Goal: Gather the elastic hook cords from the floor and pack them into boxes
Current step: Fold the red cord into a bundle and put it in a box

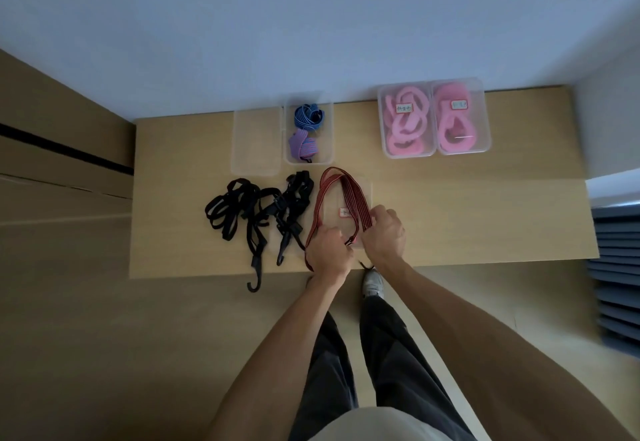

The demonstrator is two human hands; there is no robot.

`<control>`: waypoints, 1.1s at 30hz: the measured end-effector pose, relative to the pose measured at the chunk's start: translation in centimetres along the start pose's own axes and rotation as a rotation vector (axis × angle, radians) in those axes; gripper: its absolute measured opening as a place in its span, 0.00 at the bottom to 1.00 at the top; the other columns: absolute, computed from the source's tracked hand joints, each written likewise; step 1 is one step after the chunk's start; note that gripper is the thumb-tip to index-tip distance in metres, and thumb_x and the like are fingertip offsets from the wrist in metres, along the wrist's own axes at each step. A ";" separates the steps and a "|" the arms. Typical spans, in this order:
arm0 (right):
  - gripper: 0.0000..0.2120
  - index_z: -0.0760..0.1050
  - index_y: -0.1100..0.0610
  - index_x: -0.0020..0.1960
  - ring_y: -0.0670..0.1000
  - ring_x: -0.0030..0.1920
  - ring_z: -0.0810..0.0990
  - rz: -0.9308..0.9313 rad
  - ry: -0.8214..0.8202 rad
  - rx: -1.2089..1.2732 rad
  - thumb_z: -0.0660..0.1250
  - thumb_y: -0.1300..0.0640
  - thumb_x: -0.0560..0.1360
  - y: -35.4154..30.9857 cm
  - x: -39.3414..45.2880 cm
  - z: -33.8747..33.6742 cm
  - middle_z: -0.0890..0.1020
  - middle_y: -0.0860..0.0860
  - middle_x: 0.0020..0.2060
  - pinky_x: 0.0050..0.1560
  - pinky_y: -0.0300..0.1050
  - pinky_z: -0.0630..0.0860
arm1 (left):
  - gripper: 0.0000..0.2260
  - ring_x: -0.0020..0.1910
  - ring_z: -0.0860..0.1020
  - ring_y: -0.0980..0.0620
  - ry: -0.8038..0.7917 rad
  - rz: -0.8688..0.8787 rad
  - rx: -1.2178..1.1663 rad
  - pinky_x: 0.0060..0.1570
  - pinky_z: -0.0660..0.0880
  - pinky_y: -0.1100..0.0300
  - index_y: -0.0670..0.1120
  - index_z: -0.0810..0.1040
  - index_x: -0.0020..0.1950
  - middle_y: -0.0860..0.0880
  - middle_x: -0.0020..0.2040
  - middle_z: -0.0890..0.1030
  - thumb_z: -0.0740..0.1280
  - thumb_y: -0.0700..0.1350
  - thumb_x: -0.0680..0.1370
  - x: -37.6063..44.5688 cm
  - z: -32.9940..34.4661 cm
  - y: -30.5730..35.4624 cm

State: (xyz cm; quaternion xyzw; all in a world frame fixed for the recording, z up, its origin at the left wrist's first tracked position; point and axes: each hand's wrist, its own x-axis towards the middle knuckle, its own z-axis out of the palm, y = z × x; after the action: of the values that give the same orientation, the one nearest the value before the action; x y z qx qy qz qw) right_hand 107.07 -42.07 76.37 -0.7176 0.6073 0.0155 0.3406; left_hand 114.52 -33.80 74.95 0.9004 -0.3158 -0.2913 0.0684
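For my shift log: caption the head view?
Both hands fold a red cord over a clear lid, black cords waiting alongside.

Low wooden table point(450, 205) against wall. Just beyond the grip on red cord point(341, 195): clear lid w/ label point(346, 213) flat on tabletop, cord loop lying over it. Left of grip: tangled black hook cords point(256, 214), one hook past near edge. Further beyond grip: open clear box point(308, 129) w/ blue and purple cords, empty clear lid point(256, 143) beside. Beyond-right, well apart: two closed boxes point(434, 118) w/ pink cords, touching.
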 end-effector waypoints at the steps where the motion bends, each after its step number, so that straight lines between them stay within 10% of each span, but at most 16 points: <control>1: 0.13 0.77 0.61 0.58 0.62 0.49 0.78 -0.017 0.002 0.034 0.65 0.64 0.74 0.0 0.0 -0.4 0.79 0.59 0.52 0.46 0.50 0.72 | 0.01 0.45 0.79 0.50 -0.004 0.005 -0.024 0.39 0.75 0.57 0.48 0.80 0.45 0.51 0.46 0.80 0.70 0.43 0.74 0.0 -0.2 -0.1; 8: 0.29 0.79 0.58 0.65 0.51 0.62 0.77 -0.215 -0.059 0.367 0.63 0.74 0.67 -1.5 -0.3 -3.5 0.82 0.52 0.60 0.65 0.46 0.73 | 0.02 0.35 0.77 0.61 -0.104 0.149 -0.673 0.39 0.70 0.68 0.48 0.84 0.43 0.57 0.35 0.81 0.74 0.42 0.75 0.5 -5.9 0.8; 12: 0.20 0.84 0.57 0.50 0.48 0.45 0.81 -0.199 -0.202 0.646 0.61 0.72 0.68 -6.3 -0.1 -7.5 0.85 0.53 0.42 0.47 0.48 0.78 | 0.05 0.35 0.76 0.54 -0.101 0.188 -0.996 0.39 0.73 0.61 0.38 0.84 0.51 0.45 0.39 0.79 0.70 0.34 0.77 0.5 -12.9 3.9; 16: 0.12 0.80 0.61 0.49 0.49 0.34 0.80 -0.357 -0.218 0.770 0.60 0.70 0.74 -11.5 -0.7 -12.4 0.82 0.54 0.33 0.38 0.44 0.77 | 0.08 0.28 0.75 0.51 -0.055 0.309 -1.056 0.29 0.74 0.58 0.42 0.80 0.57 0.48 0.34 0.78 0.66 0.35 0.80 -0.2 -19.6 6.9; 20: 0.04 0.74 0.62 0.50 0.54 0.34 0.81 -0.301 -0.043 0.837 0.62 0.64 0.79 -14.9 -1.0 -16.6 0.82 0.58 0.33 0.39 0.55 0.79 | 0.16 0.35 0.81 0.52 0.060 0.229 -1.110 0.39 0.79 0.58 0.47 0.73 0.64 0.51 0.37 0.83 0.68 0.37 0.78 -1.1 -24.9 8.6; 26: 0.10 0.79 0.59 0.43 0.47 0.28 0.75 -0.372 0.011 0.758 0.66 0.55 0.79 -18.1 -2.3 -21.6 0.82 0.52 0.29 0.29 0.42 0.73 | 0.10 0.27 0.76 0.52 0.119 0.182 -1.031 0.32 0.74 0.59 0.40 0.82 0.42 0.46 0.34 0.85 0.73 0.46 0.76 -1.7 -29.5 9.7; 33: 0.12 0.72 0.68 0.41 0.52 0.33 0.67 -0.483 -0.124 0.492 0.70 0.59 0.70 -21.1 -4.0 -23.9 0.68 0.55 0.31 0.36 0.46 0.67 | 0.07 0.34 0.78 0.49 0.423 0.279 -0.737 0.35 0.73 0.58 0.40 0.77 0.45 0.46 0.36 0.82 0.70 0.44 0.77 -1.8 -32.8 10.4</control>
State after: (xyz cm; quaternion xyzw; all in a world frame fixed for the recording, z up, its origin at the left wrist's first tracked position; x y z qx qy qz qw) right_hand 115.28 -50.11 106.34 -0.7346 0.3838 -0.1689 0.5334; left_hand 126.44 -42.93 105.96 0.8045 -0.2886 -0.1815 0.4864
